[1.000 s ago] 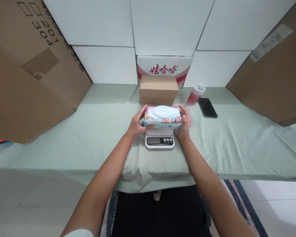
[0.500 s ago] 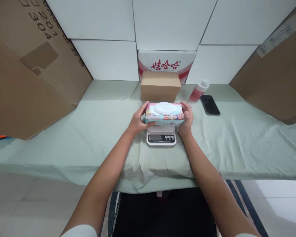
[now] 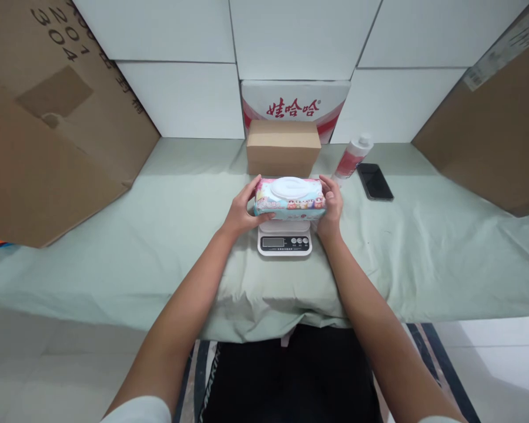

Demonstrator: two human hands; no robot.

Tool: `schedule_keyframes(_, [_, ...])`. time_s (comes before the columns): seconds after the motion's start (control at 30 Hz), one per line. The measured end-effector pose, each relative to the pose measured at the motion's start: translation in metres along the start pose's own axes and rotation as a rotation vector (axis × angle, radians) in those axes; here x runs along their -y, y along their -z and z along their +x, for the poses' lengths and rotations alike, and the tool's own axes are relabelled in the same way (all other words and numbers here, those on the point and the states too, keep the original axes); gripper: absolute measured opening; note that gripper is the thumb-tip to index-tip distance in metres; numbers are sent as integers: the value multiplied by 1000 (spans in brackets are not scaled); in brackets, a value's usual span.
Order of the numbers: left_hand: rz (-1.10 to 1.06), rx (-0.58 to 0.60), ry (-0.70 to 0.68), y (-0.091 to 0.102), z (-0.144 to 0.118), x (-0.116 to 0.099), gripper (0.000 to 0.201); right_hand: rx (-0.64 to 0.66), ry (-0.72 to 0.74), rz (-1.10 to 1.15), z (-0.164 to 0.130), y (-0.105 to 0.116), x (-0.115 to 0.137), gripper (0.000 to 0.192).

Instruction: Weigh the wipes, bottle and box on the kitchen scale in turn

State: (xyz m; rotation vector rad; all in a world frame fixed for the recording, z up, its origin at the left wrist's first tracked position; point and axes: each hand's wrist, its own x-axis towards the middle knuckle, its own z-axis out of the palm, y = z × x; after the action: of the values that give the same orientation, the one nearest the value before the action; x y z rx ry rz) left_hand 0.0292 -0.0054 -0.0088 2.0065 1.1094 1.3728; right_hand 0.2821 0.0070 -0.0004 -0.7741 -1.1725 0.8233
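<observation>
Hands first: left hand (image 3: 240, 210) cups the left end of the wipes pack (image 3: 290, 198), fingers curled round the far edge, thumb along the near lower side. Right hand (image 3: 331, 207) does the same at the right end, fingers wrapped over the top corner. Both grasp the pack, neither clenched tight. Pack lies flat, white lid up, over the platform of the scale (image 3: 284, 237); can't tell whether it rests on it or sits just above. Scale display and buttons show in front, below the pack.

Scale sits on a table (image 3: 158, 235) w/ pale green cloth, wrinkled at the near edge. Just behind the pack: small brown box (image 3: 283, 147). Behind that, white carton (image 3: 295, 103) w/ red print against the wall. Right of the box: tilted bottle (image 3: 351, 156) w/ red label, then a dark phone (image 3: 374, 181) lying flat. Big cardboard sheets lean at far left (image 3: 48, 129) and far right (image 3: 494, 129). Wall of white panels behind.

Vs. 0.5 s ago: grip unchanged, pack at about the same height over the scale; view shifted slightly, so everything sits a bit higher and left in frame.
</observation>
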Motion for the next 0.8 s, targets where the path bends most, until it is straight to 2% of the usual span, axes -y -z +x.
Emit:
schedule_keyframes(0.13, [3, 2, -14, 0, -1, 1, 122, 30, 13, -7, 0, 1, -2, 58])
schedule_keyframes(0.3, [22, 5, -26, 1, 0, 1, 119, 46, 38, -147, 0, 4, -4, 67])
schedule_keyframes(0.57, [40, 19, -19, 2, 0, -2, 117, 96, 15, -435, -2, 14, 14, 85])
schedule_keyframes(0.8, [33, 11, 33, 3, -1, -9, 116, 172, 3, -445, -3, 15, 21, 93])
